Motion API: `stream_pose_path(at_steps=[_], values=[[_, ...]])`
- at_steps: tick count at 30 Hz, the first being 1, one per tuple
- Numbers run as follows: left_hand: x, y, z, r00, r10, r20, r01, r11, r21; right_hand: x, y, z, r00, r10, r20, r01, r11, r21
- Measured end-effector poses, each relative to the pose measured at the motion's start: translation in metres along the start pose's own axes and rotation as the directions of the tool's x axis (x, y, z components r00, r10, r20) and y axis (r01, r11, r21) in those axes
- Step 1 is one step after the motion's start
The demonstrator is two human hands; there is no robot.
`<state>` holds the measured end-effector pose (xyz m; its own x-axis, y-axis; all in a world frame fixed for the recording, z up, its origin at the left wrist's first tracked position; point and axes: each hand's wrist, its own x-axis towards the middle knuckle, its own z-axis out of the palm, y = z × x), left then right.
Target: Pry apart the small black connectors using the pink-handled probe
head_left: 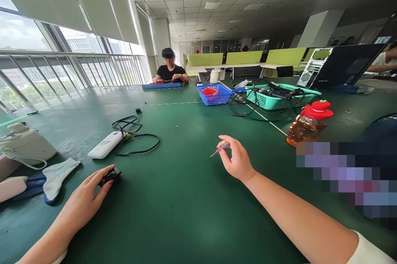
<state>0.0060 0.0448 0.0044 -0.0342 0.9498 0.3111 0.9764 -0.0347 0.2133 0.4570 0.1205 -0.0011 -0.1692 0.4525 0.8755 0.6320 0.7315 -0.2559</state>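
Note:
At the lower left, my left hand is closed around a small black box-like object on the green table. Its exact kind cannot be made out, as the fingers cover part of it. Right of the middle, my right hand pinches a small screwdriver between thumb and fingers. The screwdriver has a purplish handle with a gold-coloured end, and its thin tip points left and down, close to the tabletop. My two hands are well apart.
A white power bank-like block with a black cord lies beyond my left hand. Farther back are a blue basket, a teal basket of cables and a red-lidded bottle. A person sits across the table.

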Motion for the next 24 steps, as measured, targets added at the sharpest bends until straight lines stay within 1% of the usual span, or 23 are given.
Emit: stream_pose_path(at_steps=[7, 11, 16, 22, 24], values=[[-0.001, 0.000, -0.002, 0.995, 0.096, -0.009, -0.096, 0.995, -0.011, 0.001, -0.001, -0.001, 1.000, 0.007, 0.007, -0.007, 1.000, 0.005], [-0.001, -0.001, -0.001, 0.995, 0.096, -0.013, -0.096, 0.995, -0.016, 0.001, -0.001, -0.002, 1.000, 0.017, 0.019, -0.017, 1.000, 0.002], [0.002, -0.008, 0.003, 0.995, 0.091, 0.034, -0.090, 0.996, -0.027, 0.001, -0.001, -0.002, 1.000, 0.012, 0.015, -0.013, 1.000, 0.004], [0.003, -0.013, 0.007, 0.995, 0.101, 0.025, -0.100, 0.995, -0.023, 0.001, -0.002, -0.002, 1.000, 0.000, 0.012, 0.000, 1.000, 0.009], [0.002, -0.012, 0.007, 0.994, 0.094, 0.049, -0.093, 0.996, -0.015, 0.001, -0.001, -0.001, 1.000, 0.002, 0.010, -0.002, 1.000, 0.006]])
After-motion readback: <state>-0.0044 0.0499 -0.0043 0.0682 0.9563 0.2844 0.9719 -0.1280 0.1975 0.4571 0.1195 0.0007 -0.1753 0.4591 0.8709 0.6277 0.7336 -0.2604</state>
